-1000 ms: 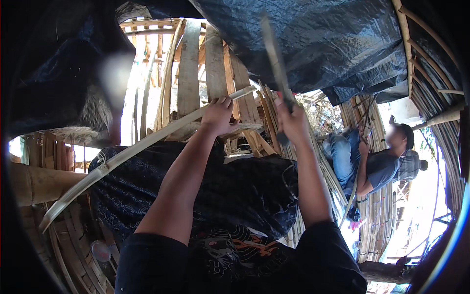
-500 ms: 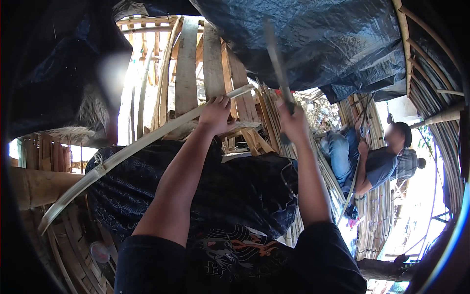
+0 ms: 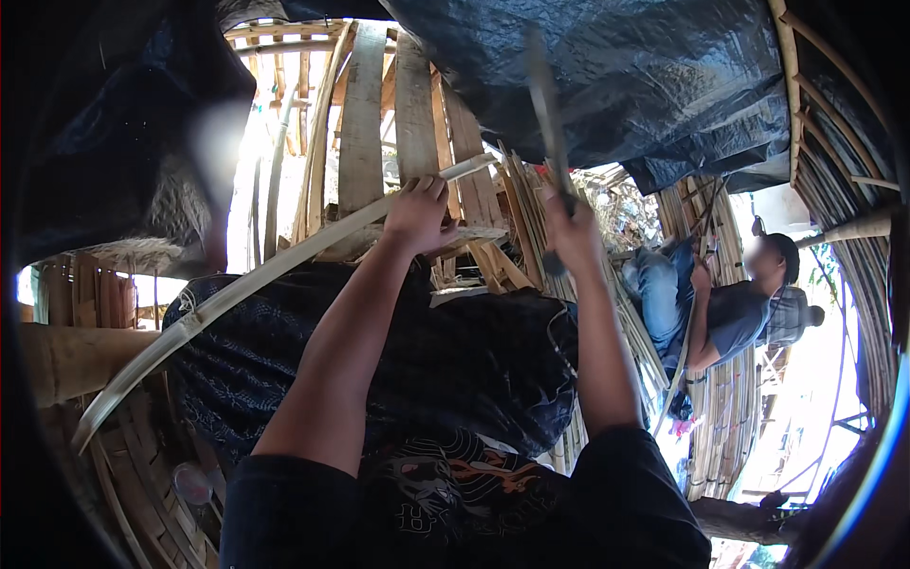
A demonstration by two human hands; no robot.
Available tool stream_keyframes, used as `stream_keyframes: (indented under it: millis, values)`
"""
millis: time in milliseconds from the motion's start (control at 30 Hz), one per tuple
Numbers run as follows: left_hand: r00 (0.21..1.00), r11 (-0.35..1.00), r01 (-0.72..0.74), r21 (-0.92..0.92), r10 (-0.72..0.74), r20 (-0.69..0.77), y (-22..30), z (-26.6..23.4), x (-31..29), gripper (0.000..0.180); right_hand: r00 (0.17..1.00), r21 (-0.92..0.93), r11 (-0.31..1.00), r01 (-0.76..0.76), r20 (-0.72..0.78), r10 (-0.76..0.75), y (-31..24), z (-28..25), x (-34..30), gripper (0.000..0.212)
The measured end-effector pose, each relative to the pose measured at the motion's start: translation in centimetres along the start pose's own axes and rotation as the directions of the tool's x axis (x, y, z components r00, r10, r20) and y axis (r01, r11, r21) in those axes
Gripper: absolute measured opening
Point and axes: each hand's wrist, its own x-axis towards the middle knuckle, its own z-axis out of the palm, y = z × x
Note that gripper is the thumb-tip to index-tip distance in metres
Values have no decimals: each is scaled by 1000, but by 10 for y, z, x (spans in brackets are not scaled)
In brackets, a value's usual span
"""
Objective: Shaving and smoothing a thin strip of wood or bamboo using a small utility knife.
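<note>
A long pale split-bamboo strip (image 3: 275, 264) runs slantwise from the lower left up to the wooden planks in the middle. My left hand (image 3: 417, 216) is closed over it near its upper end, fingers bent around the strip. To the right, my right hand (image 3: 574, 235) grips the dark handle of a machete (image 3: 548, 109). Its blade points upward, blurred toward the tip, and stands apart from the bamboo. Dark patterned cloth (image 3: 455, 351) covers my lap beneath both forearms.
Upright wooden planks (image 3: 362, 123) stand ahead, with a low wooden block (image 3: 464, 239) by my left hand. A dark tarp (image 3: 645, 85) hangs overhead. Another person (image 3: 730, 303) sits at right, holding a thin strip, beside many bamboo strips (image 3: 725, 427). A thick bamboo pole (image 3: 85, 362) juts in at left.
My right hand and the machete have shifted slightly right, with the blade still raised. My left hand keeps its hold, and the bamboo strip has barely moved.
</note>
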Motion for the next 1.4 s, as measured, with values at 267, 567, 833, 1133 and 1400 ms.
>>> stream_keyframes:
  millis: [267,567,833,1133,1400]
  values:
    - [998,999,-35,-22,36,48,12,-5,3,57,837,-410,805,428,-157,-525,164,82,46,50]
    - [996,997,-66,42,68,-51,0,-1,0,58,981,275,943,189,-97,-169,-16,0,-8,48]
    - [976,999,37,20,-41,215,9,-16,2,60,926,-181,975,-132,328,187,63,28,9,57]
    - [998,1000,-7,27,6,66,5,-7,0,63,965,-77,962,261,-8,-262,26,13,-4,42]
    - [999,999,-39,-11,40,33,10,-3,-3,57,952,-376,877,298,52,-301,169,78,40,48]
